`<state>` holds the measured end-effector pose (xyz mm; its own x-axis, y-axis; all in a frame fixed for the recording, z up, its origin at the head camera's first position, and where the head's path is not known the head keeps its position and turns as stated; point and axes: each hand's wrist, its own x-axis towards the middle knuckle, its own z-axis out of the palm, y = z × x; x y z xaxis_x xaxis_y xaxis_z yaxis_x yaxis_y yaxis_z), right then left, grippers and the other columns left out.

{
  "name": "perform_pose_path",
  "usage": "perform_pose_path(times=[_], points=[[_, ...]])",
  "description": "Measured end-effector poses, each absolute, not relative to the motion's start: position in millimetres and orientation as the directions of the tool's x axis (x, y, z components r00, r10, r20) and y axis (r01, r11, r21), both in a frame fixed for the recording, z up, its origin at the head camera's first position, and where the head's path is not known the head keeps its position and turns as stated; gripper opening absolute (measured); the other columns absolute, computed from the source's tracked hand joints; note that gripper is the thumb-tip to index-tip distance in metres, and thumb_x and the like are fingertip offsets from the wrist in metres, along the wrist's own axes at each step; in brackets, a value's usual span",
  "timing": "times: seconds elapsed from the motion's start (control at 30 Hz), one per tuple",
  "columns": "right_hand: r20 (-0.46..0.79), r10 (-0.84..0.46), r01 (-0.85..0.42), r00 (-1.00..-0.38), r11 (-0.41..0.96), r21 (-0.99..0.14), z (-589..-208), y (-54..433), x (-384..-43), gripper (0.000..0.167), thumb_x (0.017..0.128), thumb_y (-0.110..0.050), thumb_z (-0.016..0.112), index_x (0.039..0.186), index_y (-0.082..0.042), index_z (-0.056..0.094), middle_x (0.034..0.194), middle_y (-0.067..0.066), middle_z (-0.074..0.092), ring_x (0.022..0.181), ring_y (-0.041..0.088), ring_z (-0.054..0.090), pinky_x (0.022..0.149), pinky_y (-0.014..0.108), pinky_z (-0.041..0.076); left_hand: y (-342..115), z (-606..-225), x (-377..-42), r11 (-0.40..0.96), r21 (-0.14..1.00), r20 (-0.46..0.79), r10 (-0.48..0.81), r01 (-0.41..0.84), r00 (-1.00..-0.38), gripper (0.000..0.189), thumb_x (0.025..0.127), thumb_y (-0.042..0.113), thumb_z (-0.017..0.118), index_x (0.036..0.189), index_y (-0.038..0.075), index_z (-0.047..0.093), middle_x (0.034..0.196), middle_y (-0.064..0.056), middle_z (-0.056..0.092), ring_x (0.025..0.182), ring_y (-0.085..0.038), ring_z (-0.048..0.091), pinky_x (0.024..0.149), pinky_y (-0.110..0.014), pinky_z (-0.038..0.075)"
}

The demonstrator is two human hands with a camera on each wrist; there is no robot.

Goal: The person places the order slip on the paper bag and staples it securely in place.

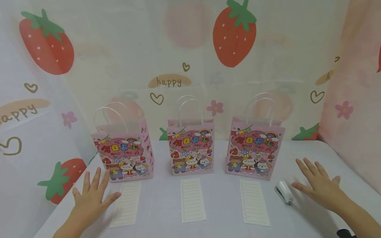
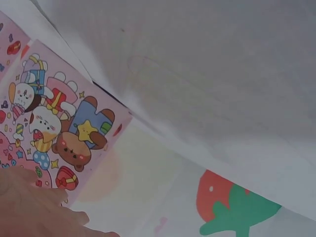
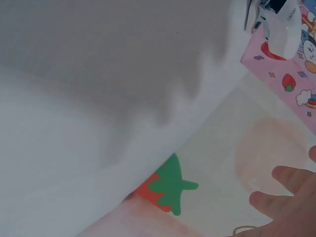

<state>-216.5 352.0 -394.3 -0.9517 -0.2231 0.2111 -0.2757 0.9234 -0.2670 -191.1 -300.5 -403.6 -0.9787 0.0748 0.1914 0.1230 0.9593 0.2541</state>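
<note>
My left hand point(image 1: 90, 201) hovers with spread fingers at the table's left, holding nothing, near the left paper slip point(image 1: 126, 204) and the left gift bag point(image 1: 125, 158). On the right, my right hand point(image 1: 321, 186) is spread too and holds nothing; its thumb side is near a small white stapler point(image 1: 284, 191). Two more pink cartoon gift bags with white handles, the middle bag point(image 1: 191, 150) and the right bag point(image 1: 254, 150), stand upright. A middle lined slip point(image 1: 192, 200) and a right slip point(image 1: 254, 202) lie in front of them. In the right wrist view, the stapler point(image 3: 284, 29) shows at the top.
The white table point(image 1: 223, 205) has its back edge against a hanging cloth point(image 1: 134, 59) printed with strawberries and hearts. More cloth point(image 1: 354, 132) rises at the right side. A dark object point(image 1: 345, 233) sits at the bottom right edge of the head view.
</note>
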Motion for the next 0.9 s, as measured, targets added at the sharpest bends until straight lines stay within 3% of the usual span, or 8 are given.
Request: perform_pose_path(times=[0.13, 0.27, 0.4, 0.57, 0.7, 0.9], points=[[0.225, -0.22, -0.281, -0.949, 0.914, -0.292, -394.7, 350.6, -213.5, 0.084, 0.097, -0.043, 0.055, 0.157, -0.014, 0.004, 0.155, 0.03, 0.012, 0.137, 0.058, 0.006, 0.08, 0.089, 0.0, -296.0, -404.3, -188.6, 0.95, 0.285, 0.168, 0.08, 0.126, -0.983, 0.091, 0.095, 0.054, 0.052, 0.154, 0.002, 0.006, 0.156, -0.03, -0.001, 0.138, -0.054, -0.016, 0.089, -0.084, -0.004], [0.238, -0.22, -0.291, -0.946, 0.902, -0.32, -393.9, 348.4, -210.8, 0.082, 0.097, -0.041, 0.055, 0.156, -0.012, 0.007, 0.154, 0.031, 0.015, 0.136, 0.058, 0.01, 0.081, 0.088, 0.001, -286.2, -404.5, -186.7, 0.936, 0.319, 0.161, 0.098, 0.146, -0.982, 0.087, 0.095, 0.05, 0.056, 0.15, -0.006, 0.019, 0.153, -0.034, 0.008, 0.137, -0.058, -0.006, 0.09, -0.084, 0.003], [0.307, -0.234, -0.325, -0.923, 0.9, -0.291, -390.7, 345.3, -208.7, 0.082, 0.095, -0.039, 0.06, 0.156, -0.009, 0.013, 0.149, 0.032, 0.026, 0.131, 0.058, 0.022, 0.083, 0.086, 0.013, -267.8, -402.8, -185.8, 0.919, 0.339, 0.197, 0.141, 0.202, -0.97, 0.08, 0.094, 0.043, 0.06, 0.145, -0.011, 0.029, 0.148, -0.038, 0.02, 0.135, -0.061, 0.008, 0.091, -0.082, 0.014], [0.44, -0.268, -0.417, -0.857, 0.862, -0.288, -384.8, 338.5, -208.8, 0.079, 0.092, -0.03, 0.067, 0.151, -0.001, 0.025, 0.141, 0.033, 0.038, 0.123, 0.054, 0.036, 0.087, 0.077, 0.026, -237.6, -397.3, -184.5, 0.869, 0.403, 0.238, 0.205, 0.288, -0.949, 0.076, 0.092, 0.036, 0.065, 0.145, -0.008, 0.033, 0.147, -0.036, 0.029, 0.134, -0.059, 0.015, 0.099, -0.075, 0.019], [0.444, -0.268, -0.453, -0.855, 0.804, -0.386, -381.3, 328.1, -205.4, 0.078, 0.09, -0.024, 0.07, 0.15, 0.002, 0.026, 0.142, 0.034, 0.038, 0.124, 0.055, 0.035, 0.098, 0.071, 0.025, -211.8, -391.7, -185.7, 0.813, 0.493, 0.202, 0.241, 0.311, -0.949, 0.077, 0.092, 0.036, 0.066, 0.147, -0.004, 0.032, 0.15, -0.032, 0.029, 0.137, -0.054, 0.018, 0.106, -0.068, 0.017], [0.413, -0.259, -0.448, -0.873, 0.76, -0.471, -382.6, 307.9, -196.3, 0.078, 0.089, -0.019, 0.072, 0.15, 0.001, 0.027, 0.135, 0.031, 0.046, 0.119, 0.05, 0.043, 0.086, 0.07, 0.037, -174.6, -390.5, -190.3, 0.732, 0.613, 0.122, 0.286, 0.299, -0.95, 0.078, 0.091, 0.034, 0.068, 0.15, 0.0, 0.03, 0.152, -0.025, 0.03, 0.14, -0.049, 0.018, 0.108, -0.064, 0.017]])
